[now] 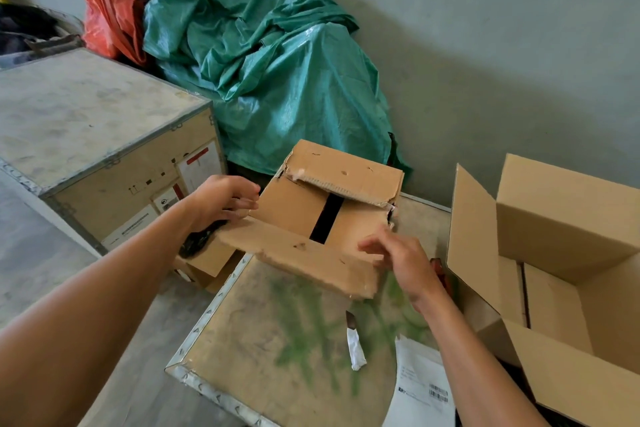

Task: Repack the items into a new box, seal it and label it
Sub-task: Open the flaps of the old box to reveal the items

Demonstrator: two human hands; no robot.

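Cardboard of the torn old box (325, 215) sits far on the crate top (277, 340), new box (561, 288) open at right. Left hand (221, 199) spread on its left flap, right hand (398, 253) loosely spread near the right corner; better to fold the flaps fully back before lifting items out.

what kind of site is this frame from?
Likely a storeroom or warehouse packing corner: metal-edged plywood crates carrying shipping labels, crumpled green tarpaulin against a bare wall, open cardboard boxes.
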